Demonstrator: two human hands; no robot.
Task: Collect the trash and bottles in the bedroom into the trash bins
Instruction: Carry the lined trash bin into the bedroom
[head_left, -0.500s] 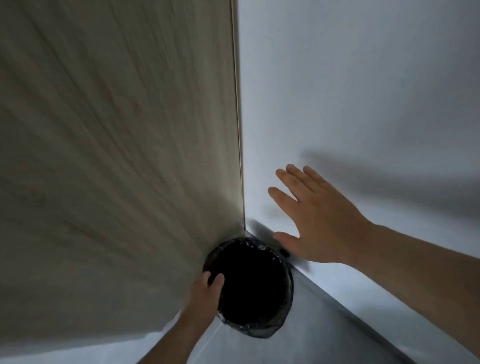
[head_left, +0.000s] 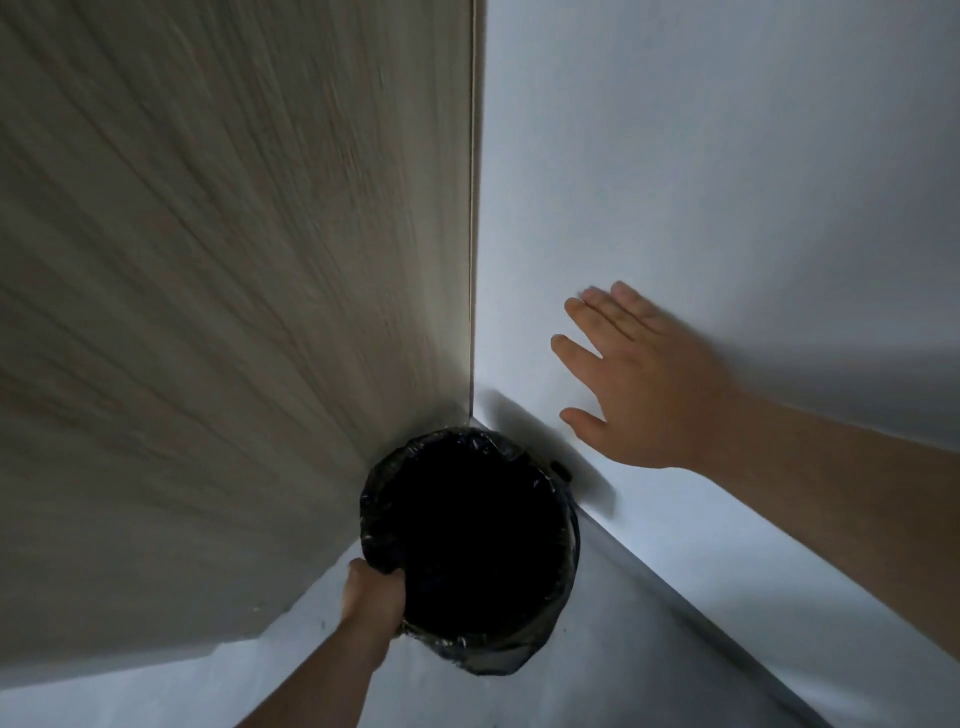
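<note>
The view looks down into a dim corner of the room. On the left stands a tall, pale wood-grain panel (head_left: 208, 260), its streaks blurred, running down to a smooth, light grey floor (head_left: 649, 660).

The left forearm reaches up from the bottom edge. The left hand (head_left: 371, 597) grips the near-left rim of a round trash bin lined with a crinkled, glossy black plastic bag (head_left: 498, 657). The thumb is hooked over the rim into the opening, while the fingers are hidden on the outer side. The bin sits right in the corner, close against the foot of the panel and just beside the wall. Its mouth faces the camera, and the inside is too dark to tell what it holds. Whether its base rests flat on the floor cannot be told.

To the right rises a plain white wall (head_left: 727, 156), meeting the panel in a straight vertical seam; a darker grey strip (head_left: 675, 587) runs along its base. The right arm stretches in from the right edge. The right hand (head_left: 654, 395) is spread flat toward the wall above the bin, fingers straight and parted, holding nothing; contact with the wall is unclear.
</note>
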